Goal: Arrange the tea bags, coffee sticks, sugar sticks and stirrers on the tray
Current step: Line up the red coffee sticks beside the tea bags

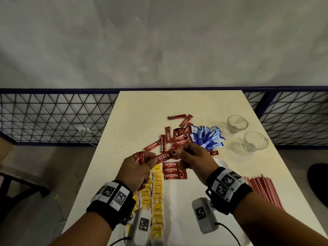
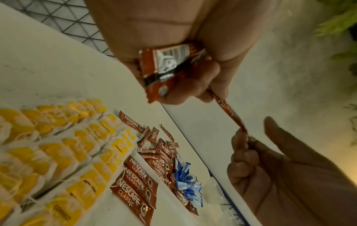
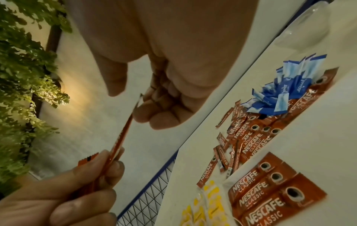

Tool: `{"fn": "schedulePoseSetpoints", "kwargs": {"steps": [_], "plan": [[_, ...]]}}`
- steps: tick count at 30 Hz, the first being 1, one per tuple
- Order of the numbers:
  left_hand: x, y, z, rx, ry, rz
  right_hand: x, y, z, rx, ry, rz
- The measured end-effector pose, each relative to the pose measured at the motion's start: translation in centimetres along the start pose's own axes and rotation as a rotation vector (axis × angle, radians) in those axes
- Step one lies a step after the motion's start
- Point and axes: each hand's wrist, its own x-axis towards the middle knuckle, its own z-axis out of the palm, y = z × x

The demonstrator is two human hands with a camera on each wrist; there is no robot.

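Above the tray's front, my left hand (image 1: 140,167) grips a small bundle of red coffee sticks (image 2: 166,73). One coffee stick (image 1: 164,157) spans the gap between both hands, and my right hand (image 1: 193,157) pinches its far end. Three coffee sticks (image 1: 174,170) lie side by side on the white tray (image 1: 177,201), next to rows of yellow tea bags (image 1: 157,192). Loose coffee sticks (image 1: 177,137) are heaped on the table behind, with blue sugar sticks (image 1: 207,137) to their right. Red stirrers (image 1: 262,190) lie at the right.
Two empty glass cups (image 1: 237,123) (image 1: 255,141) stand on the table's right side. The table (image 1: 142,107) ends at a blue wire-mesh railing (image 1: 53,118). Its far part is bare.
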Motion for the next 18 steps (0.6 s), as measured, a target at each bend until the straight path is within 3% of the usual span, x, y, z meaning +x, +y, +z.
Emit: {"fn": "schedulePoseSetpoints", "kwargs": {"steps": [5, 7, 10, 14, 18], "plan": [[-0.1, 0.0, 0.6, 0.192, 0.006, 0.047, 0.2, 1.3, -0.6, -0.219, 0.083, 0.027], [-0.2, -0.2, 0.6, 0.265, 0.001, 0.061, 0.2, 2.3, -1.2, -0.195, 0.123, 0.074], [-0.3, -0.9, -0.6, 0.325, 0.006, 0.049, -0.3, 5.0, -3.0, -0.148, 0.213, 0.235], [-0.6, -2.0, -2.9, 0.38, 0.025, -0.002, -1.0, 9.2, -4.4, -0.316, 0.241, 0.462], [-1.0, -2.5, -4.4, 0.39, 0.036, -0.039, -0.4, 11.1, -3.4, -0.365, 0.279, 0.548]]}}
